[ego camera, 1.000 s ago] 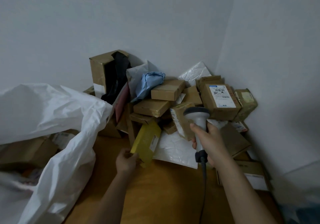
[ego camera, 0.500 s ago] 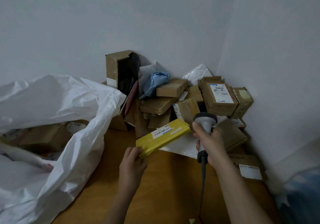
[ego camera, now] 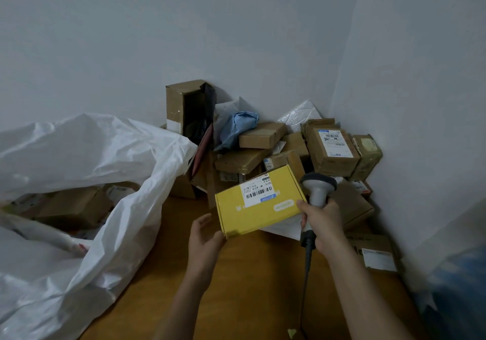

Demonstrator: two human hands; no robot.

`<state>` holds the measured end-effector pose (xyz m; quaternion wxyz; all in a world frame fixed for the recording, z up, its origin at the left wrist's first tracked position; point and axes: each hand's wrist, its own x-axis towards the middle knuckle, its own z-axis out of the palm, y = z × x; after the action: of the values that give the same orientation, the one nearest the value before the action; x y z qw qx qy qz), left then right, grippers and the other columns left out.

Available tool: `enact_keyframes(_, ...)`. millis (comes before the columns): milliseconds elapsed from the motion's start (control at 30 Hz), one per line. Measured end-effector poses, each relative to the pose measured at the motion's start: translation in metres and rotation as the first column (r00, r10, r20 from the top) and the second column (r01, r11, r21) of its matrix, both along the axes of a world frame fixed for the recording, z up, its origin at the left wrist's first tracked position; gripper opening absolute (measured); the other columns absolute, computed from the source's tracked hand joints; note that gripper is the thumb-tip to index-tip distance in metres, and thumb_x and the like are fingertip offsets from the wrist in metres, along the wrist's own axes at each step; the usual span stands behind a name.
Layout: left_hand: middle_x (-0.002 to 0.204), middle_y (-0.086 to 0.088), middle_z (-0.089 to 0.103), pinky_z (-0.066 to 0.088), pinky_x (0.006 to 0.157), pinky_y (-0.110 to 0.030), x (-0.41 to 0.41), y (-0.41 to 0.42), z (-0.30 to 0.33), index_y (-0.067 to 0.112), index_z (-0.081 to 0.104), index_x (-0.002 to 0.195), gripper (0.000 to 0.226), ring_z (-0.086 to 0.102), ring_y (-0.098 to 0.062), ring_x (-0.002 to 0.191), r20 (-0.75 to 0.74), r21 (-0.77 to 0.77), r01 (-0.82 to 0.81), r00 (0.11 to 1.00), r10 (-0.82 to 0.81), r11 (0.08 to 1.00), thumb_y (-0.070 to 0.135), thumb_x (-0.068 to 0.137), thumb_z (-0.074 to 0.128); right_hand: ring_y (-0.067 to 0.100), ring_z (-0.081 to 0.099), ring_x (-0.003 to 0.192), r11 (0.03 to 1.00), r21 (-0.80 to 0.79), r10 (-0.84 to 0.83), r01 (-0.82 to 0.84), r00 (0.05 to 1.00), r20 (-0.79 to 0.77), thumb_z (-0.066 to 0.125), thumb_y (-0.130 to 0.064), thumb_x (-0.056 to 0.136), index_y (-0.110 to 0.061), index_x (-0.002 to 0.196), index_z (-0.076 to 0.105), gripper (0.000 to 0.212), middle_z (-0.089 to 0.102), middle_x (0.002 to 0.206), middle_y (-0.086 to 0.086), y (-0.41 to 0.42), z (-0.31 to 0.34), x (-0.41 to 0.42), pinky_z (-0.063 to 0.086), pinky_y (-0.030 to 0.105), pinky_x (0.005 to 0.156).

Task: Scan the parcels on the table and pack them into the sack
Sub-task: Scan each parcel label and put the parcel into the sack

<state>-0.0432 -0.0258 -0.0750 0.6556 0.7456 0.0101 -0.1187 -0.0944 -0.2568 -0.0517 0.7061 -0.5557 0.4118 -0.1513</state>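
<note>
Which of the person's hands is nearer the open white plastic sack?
Left. The left hand is beside the white plastic sack; the right hand is farther right.

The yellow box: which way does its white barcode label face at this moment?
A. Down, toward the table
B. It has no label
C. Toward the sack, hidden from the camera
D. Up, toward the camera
D: the label shows in full on the top face of the yellow box, which the left hand holds beside the scanner.
</note>
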Motion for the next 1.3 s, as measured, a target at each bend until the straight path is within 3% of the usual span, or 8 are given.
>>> enact_keyframes(100,0.142,0.004,0.041,0.048,0.077,-0.021,0.005,0.001,-0.001,0.023,0.04,0.141,0.057,0.05,-0.015,0.117,0.035,0.099,0.017,0.999,-0.021,0.995,0.008,0.092,0.062,0.022,0.053,0.055,1.0,-0.02,0.023,-0.023,1.0,-0.009,0.07,-0.008,0.087,0.0,0.112,0.053,0.032,0.056,0.069,0.012,-0.004,0.006,-0.005,0.049,0.036,0.06)
enact_keyframes(300,0.153,0.013,0.027,0.028,0.115,-0.029,0.012,-0.015,0.005,0.035,0.028,0.15,0.077,0.025,-0.005,0.142,0.318,0.383,0.236,0.874,-0.367,0.893,0.013,0.089,0.068,0.019,0.062,0.079,0.923,-0.285,0.243,-0.258,0.966,-0.087,0.076,-0.014,0.082,-0.02,0.119,0.046,0.047,0.06,0.098,0.004,-0.002,0.03,-0.011,0.05,0.032,0.061)
enact_keyframes(400,0.155,0.021,0.021,0.02,0.113,-0.016,0.012,-0.03,0.011,0.043,0.023,0.15,0.079,0.013,0.005,0.143,0.355,0.438,0.37,0.767,-0.535,0.82,0.015,0.09,0.067,0.008,0.056,0.086,0.84,-0.374,0.37,-0.393,0.919,-0.134,0.077,-0.019,0.082,-0.031,0.121,0.037,0.057,0.053,0.1,-0.009,0.003,0.036,-0.013,0.046,0.025,0.065)
enact_keyframes(467,0.145,0.025,0.032,0.035,0.104,-0.011,0.01,-0.037,0.014,0.047,0.033,0.143,0.068,0.029,0.008,0.134,0.329,0.42,0.438,0.743,-0.583,0.795,0.014,0.092,0.063,0.005,0.055,0.087,0.798,-0.394,0.434,-0.457,0.888,-0.15,0.077,-0.019,0.082,-0.03,0.119,0.039,0.054,0.053,0.101,-0.009,0.007,0.039,-0.015,0.044,0.023,0.065)
enact_keyframes(633,0.115,0.017,0.052,0.05,0.08,-0.015,0.009,-0.04,0.011,0.034,0.051,0.125,0.039,0.052,0.0,0.105,0.299,0.428,0.311,0.837,-0.457,0.849,0.011,0.095,0.058,0.011,0.062,0.089,0.807,-0.382,0.434,-0.451,0.891,-0.137,0.074,-0.028,0.085,-0.024,0.12,0.053,0.041,0.062,0.103,-0.002,0.012,0.043,-0.019,0.054,0.033,0.075)
enact_keyframes(767,0.111,0.002,0.059,0.052,0.069,-0.023,0.017,-0.032,0.012,0.02,0.051,0.132,0.034,0.062,-0.018,0.099,0.067,0.191,-0.01,0.998,-0.003,0.982,0.01,0.099,0.052,0.019,0.061,0.069,0.871,-0.316,0.376,-0.375,0.925,-0.063,0.06,-0.04,0.093,-0.02,0.097,0.061,0.021,0.063,0.083,0.009,0.013,0.062,-0.021,0.053,0.029,0.061)
enact_keyframes(933,0.117,-0.015,0.061,0.053,0.087,-0.043,0.034,-0.022,0.018,0.007,0.038,0.146,0.046,0.062,-0.031,0.106,-0.471,-0.348,-0.348,0.868,0.159,0.871,0.0,0.101,0.042,0.017,0.051,0.061,0.921,-0.086,0.38,-0.379,0.925,-0.001,0.047,-0.033,0.102,-0.017,0.097,0.057,0.02,0.051,0.083,0.014,0.014,0.089,-0.024,0.044,0.022,0.045)
enact_keyframes(1300,0.133,-0.019,0.057,0.05,0.098,-0.045,0.043,-0.024,0.022,0.014,0.034,0.149,0.049,0.058,-0.034,0.119,-0.532,-0.429,-0.452,0.826,0.186,0.782,0.004,0.102,0.042,0.012,0.052,0.053,0.849,-0.056,0.529,-0.526,0.845,0.074,0.05,-0.036,0.099,0.001,0.109,0.061,0.041,0.054,0.073,0.012,0.014,0.147,-0.041,0.045,0.023,0.047)
